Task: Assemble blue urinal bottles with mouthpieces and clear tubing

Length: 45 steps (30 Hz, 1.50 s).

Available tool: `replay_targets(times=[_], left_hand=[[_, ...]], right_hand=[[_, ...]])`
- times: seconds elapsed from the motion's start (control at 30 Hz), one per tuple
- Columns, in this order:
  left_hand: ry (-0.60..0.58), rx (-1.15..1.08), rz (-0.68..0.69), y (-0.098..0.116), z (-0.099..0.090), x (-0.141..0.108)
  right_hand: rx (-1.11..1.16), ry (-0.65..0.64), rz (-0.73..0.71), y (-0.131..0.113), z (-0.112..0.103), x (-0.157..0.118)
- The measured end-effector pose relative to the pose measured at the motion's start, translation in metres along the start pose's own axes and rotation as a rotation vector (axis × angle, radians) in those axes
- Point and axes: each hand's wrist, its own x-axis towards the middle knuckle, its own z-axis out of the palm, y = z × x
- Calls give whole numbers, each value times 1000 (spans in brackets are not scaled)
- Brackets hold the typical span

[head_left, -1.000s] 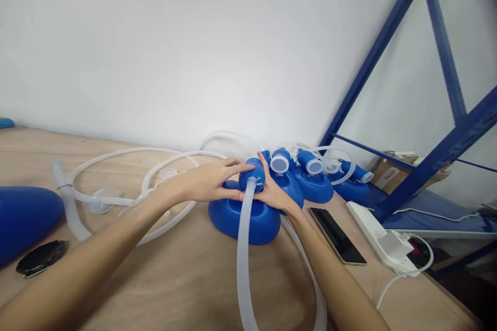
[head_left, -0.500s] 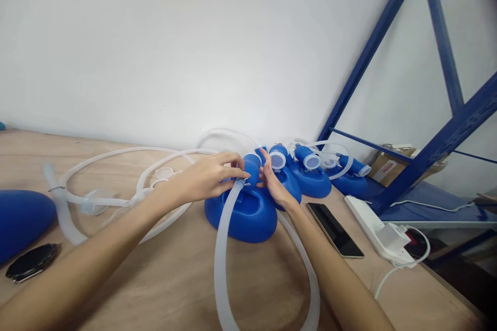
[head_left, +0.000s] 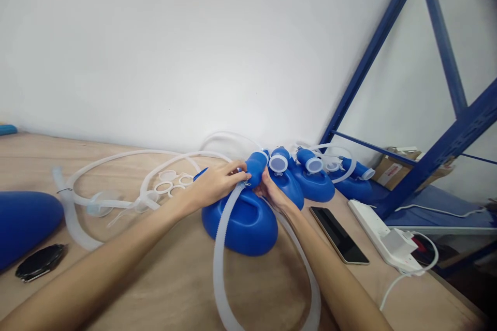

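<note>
A blue plastic urinal bottle with a moulded handle stands on the table in front of me, its round neck tilted up to the right. A ribbed white hose joins the neck, with a small wire clamp at the joint. My left hand is closed on the left of the neck, thumb and fingers beside the clamp. From the right, my right hand wraps the lower neck; some of its fingers are hidden behind it. The hose loops toward me and comes back under my right wrist.
Several more blue bottles stand at right against the wall. White rings and coiled hoses lie at left, near a black oval object. At right are a phone, a power strip and a blue metal rack.
The bottle's neck has tilted over to the right. My right hand has gone from fingers stretched up beside the neck to gripping it lower down. The view has shifted slightly.
</note>
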Motion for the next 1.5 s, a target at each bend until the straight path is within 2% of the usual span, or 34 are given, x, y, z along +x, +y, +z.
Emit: replay_targets(times=[0.1, 0.2, 0.33, 0.47, 0.53, 0.67, 0.7, 0.77, 0.83, 1.0, 1.17, 1.33, 1.5], left_hand=[[60, -85, -35, -9, 5, -2], [121, -212, -86, -13, -5, 2], [97, -391, -163, -3, -39, 15], [116, -448, -303, 22, -74, 24], [148, -269, -242, 33, -84, 24], [218, 354, 27, 41, -89, 22], [211, 450, 88, 40, -89, 21], [170, 509, 166, 37, -88, 20], [128, 426, 156, 32, -86, 20], [54, -35, -58, 24, -81, 19], [110, -346, -217, 24, -74, 24], [81, -679, -419, 25, -65, 25], [36, -832, -453, 23, -59, 22]], right_hand=[[115, 31, 53, -10, 3, 2], [100, 190, -37, -35, 1, 0], [-57, 422, -227, -74, -5, -12], [-130, 537, -382, -106, 2, -31], [-154, 547, -429, -118, 10, -41], [-197, 557, -461, -132, 22, -53], [-203, 556, -467, -134, 22, -54], [-217, 554, -472, -134, 21, -55], [-229, 556, -473, -133, 19, -54], [-254, 538, -517, -133, 17, -52], [-227, 499, -521, -140, 17, -50], [-129, 425, -548, -144, 11, -36], [-82, 370, -565, -139, 5, -24]])
